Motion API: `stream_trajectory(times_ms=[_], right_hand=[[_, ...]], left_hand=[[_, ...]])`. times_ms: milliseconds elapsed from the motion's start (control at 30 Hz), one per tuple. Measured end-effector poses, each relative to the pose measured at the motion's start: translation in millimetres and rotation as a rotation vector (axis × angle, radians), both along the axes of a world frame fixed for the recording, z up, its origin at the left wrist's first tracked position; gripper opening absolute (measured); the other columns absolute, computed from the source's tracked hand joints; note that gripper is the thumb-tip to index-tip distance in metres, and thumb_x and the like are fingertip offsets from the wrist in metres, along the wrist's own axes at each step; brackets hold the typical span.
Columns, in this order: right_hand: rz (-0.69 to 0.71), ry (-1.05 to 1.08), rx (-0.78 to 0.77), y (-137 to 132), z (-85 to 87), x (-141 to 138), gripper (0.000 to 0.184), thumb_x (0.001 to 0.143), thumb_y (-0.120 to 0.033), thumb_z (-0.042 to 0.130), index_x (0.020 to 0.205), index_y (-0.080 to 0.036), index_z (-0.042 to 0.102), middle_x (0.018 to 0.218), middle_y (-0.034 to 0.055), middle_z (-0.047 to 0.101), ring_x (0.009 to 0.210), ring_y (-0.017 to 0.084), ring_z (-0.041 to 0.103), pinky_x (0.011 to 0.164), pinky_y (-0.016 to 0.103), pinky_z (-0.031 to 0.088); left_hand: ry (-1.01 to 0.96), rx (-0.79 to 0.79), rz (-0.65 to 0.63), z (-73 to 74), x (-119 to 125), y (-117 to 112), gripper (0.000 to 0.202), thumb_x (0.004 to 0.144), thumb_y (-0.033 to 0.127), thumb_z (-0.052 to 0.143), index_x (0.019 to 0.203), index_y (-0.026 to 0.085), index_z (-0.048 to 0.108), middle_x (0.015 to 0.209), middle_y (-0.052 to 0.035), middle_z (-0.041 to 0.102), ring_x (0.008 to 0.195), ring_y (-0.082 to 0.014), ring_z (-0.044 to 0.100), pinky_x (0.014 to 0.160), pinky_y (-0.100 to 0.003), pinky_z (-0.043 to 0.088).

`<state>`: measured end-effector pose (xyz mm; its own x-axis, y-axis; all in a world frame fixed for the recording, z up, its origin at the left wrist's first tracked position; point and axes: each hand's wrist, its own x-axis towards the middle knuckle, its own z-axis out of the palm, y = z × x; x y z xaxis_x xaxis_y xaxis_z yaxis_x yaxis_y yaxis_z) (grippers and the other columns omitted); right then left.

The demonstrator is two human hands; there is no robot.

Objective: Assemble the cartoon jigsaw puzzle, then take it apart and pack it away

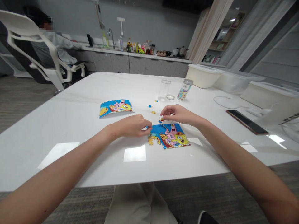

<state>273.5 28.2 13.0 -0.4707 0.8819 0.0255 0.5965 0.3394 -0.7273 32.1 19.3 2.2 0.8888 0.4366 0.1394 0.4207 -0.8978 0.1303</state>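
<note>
A partly joined jigsaw puzzle (174, 137) with a cartoon picture lies on the table in front of me, its lower left edge uneven. At its upper left corner my left hand (134, 126) pinches a small blue puzzle piece between thumb and fingers. Just above the puzzle's top edge, the curled fingers of my right hand (178, 114) close on another puzzle piece (161, 120), blue with red and yellow. Loose pieces lie beyond: a yellow one (153, 112), a blue one (150, 106) and a small one (156, 101). A curved picture sheet (115, 107) shows the same scene.
A clear jar (164, 88), a ring lid (170, 97) and a printed canister (185, 89) stand farther back. To the right are a phone (247, 122), a cable and storage bins (203, 75). A person sits in a white chair (46, 46) near the kitchen counter.
</note>
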Motion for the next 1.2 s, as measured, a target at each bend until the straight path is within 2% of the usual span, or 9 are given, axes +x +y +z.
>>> stream_trajectory(times_ms=[233,433,500,600,700,767,900,1067,1200], right_hand=[[-0.109,-0.094,-0.019,25.9,-15.7,22.6,0.019,0.072,-0.023,0.067,0.089,-0.015,0.066,0.077,0.0049,0.070,0.069,0.013,0.060,0.065,0.026,0.045],[-0.177,-0.233,0.176,27.7,-29.4,16.8,0.012,0.079,-0.021,0.063,0.088,-0.014,0.068,0.082,0.0045,0.067,0.071,0.014,0.060,0.070,0.028,0.046],[-0.153,-0.240,0.295,24.0,-31.6,11.1,0.012,0.084,-0.019,0.058,0.089,-0.014,0.068,0.091,0.0071,0.067,0.077,0.015,0.061,0.076,0.030,0.047],[-0.019,-0.233,0.461,17.5,-34.6,2.0,0.021,0.091,-0.019,0.051,0.104,-0.014,0.066,0.116,0.0129,0.062,0.104,0.020,0.059,0.095,0.037,0.044],[0.135,-0.261,0.492,13.1,-36.1,-3.8,0.030,0.095,-0.021,0.045,0.121,-0.019,0.060,0.132,0.0119,0.056,0.124,0.022,0.048,0.106,0.043,0.037],[0.168,-0.306,0.490,12.0,-35.7,-4.8,0.032,0.096,-0.020,0.043,0.123,-0.021,0.059,0.128,0.0106,0.059,0.120,0.022,0.050,0.103,0.043,0.039],[0.109,-0.337,0.521,12.6,-35.5,-3.1,0.026,0.094,-0.021,0.047,0.110,-0.018,0.067,0.111,0.0116,0.062,0.102,0.022,0.057,0.092,0.040,0.046],[0.132,-0.222,0.520,15.6,-39.7,-2.9,0.016,0.090,-0.018,0.054,0.097,-0.018,0.069,0.106,0.0102,0.065,0.102,0.021,0.057,0.093,0.039,0.044],[0.032,-0.197,0.462,16.5,-38.5,-3.6,0.009,0.085,-0.016,0.060,0.085,-0.018,0.069,0.093,0.0068,0.065,0.091,0.019,0.057,0.086,0.035,0.045]], left_hand=[[0.040,0.043,0.026,-1.0,-1.6,-0.6,0.028,0.089,0.024,0.043,0.070,0.019,0.064,0.044,0.0021,0.049,0.042,-0.0106,0.042,0.046,-0.026,0.026],[0.018,0.102,0.011,-1.8,-2.4,-0.9,0.029,0.089,0.023,0.045,0.068,0.019,0.064,0.044,0.0024,0.048,0.041,-0.0098,0.042,0.044,-0.025,0.026],[0.036,0.133,0.029,-2.6,-2.3,-0.5,0.029,0.089,0.023,0.045,0.068,0.019,0.064,0.044,0.0015,0.050,0.041,-0.0102,0.043,0.045,-0.025,0.026],[0.074,0.193,0.101,-4.0,-1.7,0.8,0.028,0.089,0.023,0.044,0.070,0.018,0.065,0.048,-0.0009,0.055,0.041,-0.0113,0.045,0.045,-0.025,0.027],[0.083,0.228,0.151,-5.9,-1.5,2.7,0.028,0.088,0.022,0.043,0.074,0.017,0.067,0.052,-0.0031,0.060,0.043,-0.0126,0.049,0.047,-0.026,0.030],[0.082,0.233,0.157,-7.0,-1.6,3.7,0.027,0.088,0.021,0.043,0.075,0.017,0.067,0.053,-0.0037,0.060,0.044,-0.0129,0.049,0.048,-0.026,0.031],[0.094,0.225,0.149,-7.1,-0.9,3.4,0.027,0.088,0.021,0.043,0.074,0.017,0.066,0.052,-0.0031,0.058,0.043,-0.0118,0.047,0.046,-0.026,0.028],[0.113,0.212,0.150,-4.4,0.6,1.7,0.027,0.088,0.021,0.043,0.074,0.017,0.066,0.051,-0.0027,0.058,0.042,-0.0115,0.047,0.046,-0.026,0.028],[0.092,0.234,0.140,-4.2,0.6,1.2,0.026,0.087,0.020,0.044,0.074,0.017,0.066,0.049,-0.0012,0.055,0.041,-0.0105,0.045,0.044,-0.024,0.027]])
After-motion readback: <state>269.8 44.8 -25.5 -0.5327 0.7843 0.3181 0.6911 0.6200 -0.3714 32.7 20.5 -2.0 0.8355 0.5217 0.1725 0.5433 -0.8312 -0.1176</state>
